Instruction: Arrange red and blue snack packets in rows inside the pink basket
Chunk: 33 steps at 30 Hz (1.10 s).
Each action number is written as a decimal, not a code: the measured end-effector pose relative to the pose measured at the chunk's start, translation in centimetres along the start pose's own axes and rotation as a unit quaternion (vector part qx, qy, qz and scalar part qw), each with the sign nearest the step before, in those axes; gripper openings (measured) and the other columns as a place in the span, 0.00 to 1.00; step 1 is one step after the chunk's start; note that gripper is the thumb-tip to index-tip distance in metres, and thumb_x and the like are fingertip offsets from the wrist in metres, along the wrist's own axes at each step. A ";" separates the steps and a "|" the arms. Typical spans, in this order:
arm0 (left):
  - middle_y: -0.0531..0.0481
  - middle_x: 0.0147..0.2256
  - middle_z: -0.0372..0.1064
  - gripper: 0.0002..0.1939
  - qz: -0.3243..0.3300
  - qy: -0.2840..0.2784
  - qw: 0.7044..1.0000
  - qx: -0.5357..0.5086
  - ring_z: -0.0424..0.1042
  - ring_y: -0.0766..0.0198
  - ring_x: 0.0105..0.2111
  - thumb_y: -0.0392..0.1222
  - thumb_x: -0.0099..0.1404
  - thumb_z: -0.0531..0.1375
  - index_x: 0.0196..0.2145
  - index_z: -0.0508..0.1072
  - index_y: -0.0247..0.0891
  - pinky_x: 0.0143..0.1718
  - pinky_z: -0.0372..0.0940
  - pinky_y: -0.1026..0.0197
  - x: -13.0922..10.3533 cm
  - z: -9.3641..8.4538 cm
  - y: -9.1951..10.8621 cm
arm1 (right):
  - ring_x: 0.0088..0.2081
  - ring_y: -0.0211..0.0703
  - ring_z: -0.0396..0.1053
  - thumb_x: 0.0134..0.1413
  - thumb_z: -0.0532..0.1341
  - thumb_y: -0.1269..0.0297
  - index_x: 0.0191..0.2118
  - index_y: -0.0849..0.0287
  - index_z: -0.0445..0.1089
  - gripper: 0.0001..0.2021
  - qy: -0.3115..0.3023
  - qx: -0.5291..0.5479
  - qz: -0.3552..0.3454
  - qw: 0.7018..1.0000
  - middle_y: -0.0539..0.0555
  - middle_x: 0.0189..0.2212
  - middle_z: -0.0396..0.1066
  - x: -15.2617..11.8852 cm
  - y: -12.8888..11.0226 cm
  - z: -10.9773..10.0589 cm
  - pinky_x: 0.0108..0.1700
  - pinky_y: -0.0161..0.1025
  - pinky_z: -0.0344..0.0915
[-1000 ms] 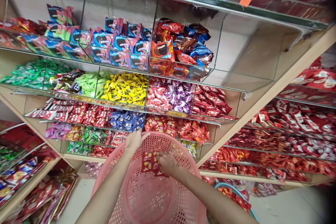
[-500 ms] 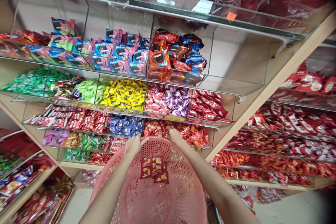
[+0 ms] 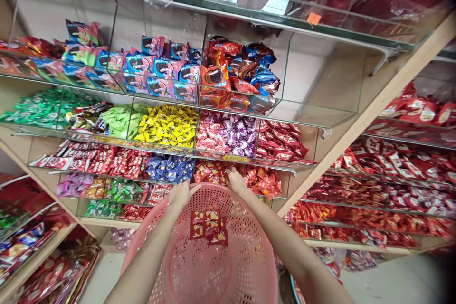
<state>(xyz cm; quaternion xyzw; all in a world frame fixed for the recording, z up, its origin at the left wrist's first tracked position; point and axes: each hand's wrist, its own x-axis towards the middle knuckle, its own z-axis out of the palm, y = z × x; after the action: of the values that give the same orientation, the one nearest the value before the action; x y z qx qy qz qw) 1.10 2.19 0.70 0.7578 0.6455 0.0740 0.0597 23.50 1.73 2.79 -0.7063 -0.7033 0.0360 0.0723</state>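
A pink perforated plastic basket point(image 3: 149, 242) fills the lower middle, tilted toward me. Inside lie several dark red candy packets point(image 3: 208, 225) with round yellow-orange pictures. My left hand point(image 3: 179, 194) is closed on the basket's far rim, thumb along the edge. My right hand point(image 3: 235, 181) reaches over the rim to the red candy packets point(image 3: 210, 172) in a low shelf bin. Its fingers are curled together there; what they hold is hidden. Blue candy packets point(image 3: 167, 169) fill the bin beyond my left hand.
Glass dividers part the shelf bins of yellow candies point(image 3: 169, 123), purple-and-white candies point(image 3: 240, 135) and sandwich cookie packs point(image 3: 215, 77). A glass shelf edge point(image 3: 249, 157) runs just above my hands. Wooden uprights point(image 3: 356, 128) stand at the sides, with more candy shelves point(image 3: 392, 159) to the right.
My right hand has moved slightly up and left, farther into the bin of red packets. The left hand keeps hold of the basket. The view has shifted slightly.
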 end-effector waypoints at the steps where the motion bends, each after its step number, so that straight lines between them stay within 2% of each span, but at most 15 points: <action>1: 0.38 0.34 0.72 0.34 -0.001 0.000 1.000 0.000 0.71 0.48 0.37 0.66 0.58 0.37 0.43 0.65 0.38 0.35 0.63 0.54 0.0 0.0 0.0 | 0.44 0.44 0.63 0.48 0.55 0.71 0.45 0.60 0.61 0.15 0.030 0.020 -0.016 0.999 0.61 0.49 0.58 -0.4 0.0 -0.2 0.40 0.36 0.58; 4: 0.38 0.34 0.72 0.34 -0.003 -0.004 1.000 -0.002 0.71 0.48 0.37 0.66 0.59 0.38 0.44 0.65 0.38 0.35 0.62 0.54 0.0 0.2 0.0 | 0.41 0.43 0.63 0.49 0.55 0.67 0.40 0.60 0.62 0.11 0.139 0.146 -0.051 0.978 0.58 0.43 0.62 -1.7 -0.6 -0.6 0.40 0.37 0.58; 6: 0.38 0.35 0.72 0.34 -0.002 0.000 1.000 -0.004 0.71 0.49 0.37 0.66 0.58 0.38 0.45 0.65 0.38 0.36 0.62 0.54 0.1 0.3 0.0 | 0.35 0.41 0.64 0.48 0.56 0.62 0.36 0.59 0.63 0.09 0.155 0.282 -0.034 0.946 0.54 0.34 0.66 -2.6 -1.5 -0.3 0.36 0.36 0.60; 8: 0.38 0.36 0.71 0.34 -0.001 0.004 1.000 -0.005 0.71 0.49 0.37 0.66 0.58 0.38 0.45 0.65 0.38 0.36 0.62 0.54 0.1 0.5 0.0 | 0.28 0.38 0.64 0.42 0.60 0.58 0.32 0.59 0.64 0.12 0.100 0.445 0.003 0.890 0.49 0.25 0.66 -3.5 -2.8 0.4 0.31 0.35 0.60; 10: 0.38 0.36 0.71 0.35 -0.002 0.004 1.000 -0.003 0.71 0.49 0.37 0.68 0.57 0.39 0.44 0.66 0.38 0.35 0.62 0.54 0.1 0.6 -0.1 | 0.23 0.35 0.63 0.37 0.63 0.56 0.28 0.60 0.63 0.14 -0.006 0.581 0.049 0.813 0.46 0.21 0.65 -4.4 -4.1 1.7 0.27 0.33 0.59; 12: 0.38 0.35 0.71 0.36 -0.005 0.004 1.000 0.000 0.71 0.49 0.37 0.68 0.56 0.39 0.44 0.66 0.38 0.35 0.62 0.55 0.1 0.6 -0.1 | 0.21 0.33 0.62 0.32 0.66 0.57 0.25 0.60 0.63 0.15 -0.099 0.644 0.095 0.753 0.46 0.19 0.65 -5.2 -5.2 3.1 0.24 0.32 0.58; 14: 0.38 0.35 0.71 0.36 -0.002 0.008 1.000 0.002 0.71 0.49 0.37 0.68 0.57 0.38 0.44 0.65 0.37 0.35 0.62 0.55 0.1 0.6 -0.1 | 0.19 0.32 0.60 0.28 0.67 0.59 0.23 0.59 0.61 0.16 -0.140 0.654 0.141 0.730 0.44 0.18 0.63 -5.9 -5.8 4.5 0.22 0.30 0.56; 17: 0.38 0.35 0.71 0.34 -0.001 0.007 1.000 -0.002 0.71 0.50 0.38 0.66 0.58 0.37 0.44 0.65 0.37 0.36 0.62 0.54 0.0 0.6 0.0 | 0.19 0.31 0.60 0.26 0.68 0.63 0.24 0.58 0.61 0.16 -0.136 0.655 0.200 0.716 0.43 0.17 0.62 -6.6 -6.0 5.9 0.20 0.28 0.55; 21: 0.37 0.36 0.71 0.34 -0.004 0.006 1.000 -0.009 0.70 0.49 0.39 0.66 0.58 0.38 0.45 0.65 0.37 0.38 0.61 0.54 -0.1 0.7 0.0 | 0.24 0.33 0.64 0.30 0.66 0.64 0.30 0.58 0.64 0.15 -0.162 0.682 0.208 0.682 0.46 0.24 0.66 -6.6 -5.7 6.7 0.24 0.31 0.61; 24: 0.38 0.35 0.71 0.34 0.000 0.015 1.000 -0.010 0.71 0.49 0.38 0.67 0.58 0.39 0.44 0.64 0.38 0.37 0.62 0.54 0.0 0.8 -0.1 | 0.24 0.33 0.64 0.31 0.66 0.64 0.31 0.58 0.65 0.15 -0.170 0.679 0.174 0.693 0.46 0.24 0.65 -6.1 -5.6 7.1 0.24 0.30 0.60; 26: 0.39 0.34 0.72 0.33 0.001 0.022 1.000 -0.008 0.71 0.49 0.37 0.66 0.58 0.39 0.44 0.64 0.38 0.36 0.62 0.54 0.0 0.9 -0.2 | 0.20 0.30 0.60 0.33 0.65 0.66 0.30 0.59 0.65 0.13 -0.173 0.653 0.141 0.723 0.44 0.20 0.63 -5.5 -5.7 7.6 0.21 0.29 0.56; 30: 0.39 0.35 0.71 0.33 -0.007 0.009 1.000 -0.008 0.71 0.50 0.38 0.66 0.58 0.39 0.44 0.64 0.38 0.36 0.62 0.54 -0.1 0.7 -0.1 | 0.16 0.27 0.51 0.38 0.61 0.73 0.31 0.60 0.65 0.09 -0.154 0.562 0.086 0.808 0.42 0.16 0.58 -4.4 -6.4 9.0 0.18 0.28 0.48; 33: 0.38 0.36 0.71 0.33 -0.015 -0.002 1.000 -0.008 0.70 0.50 0.39 0.65 0.59 0.39 0.45 0.64 0.38 0.37 0.61 0.54 -0.2 0.5 0.0 | 0.16 0.28 0.50 0.38 0.59 0.75 0.30 0.60 0.65 0.08 -0.135 0.530 0.072 0.834 0.41 0.15 0.57 -4.0 -7.0 10.2 0.19 0.28 0.48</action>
<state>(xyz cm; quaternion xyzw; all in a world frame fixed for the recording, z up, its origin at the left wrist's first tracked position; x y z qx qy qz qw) 1.18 1.99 0.22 0.7475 0.6562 0.0769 0.0679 14.98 -1.74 -6.44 -0.5966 -0.5269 0.5032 0.3366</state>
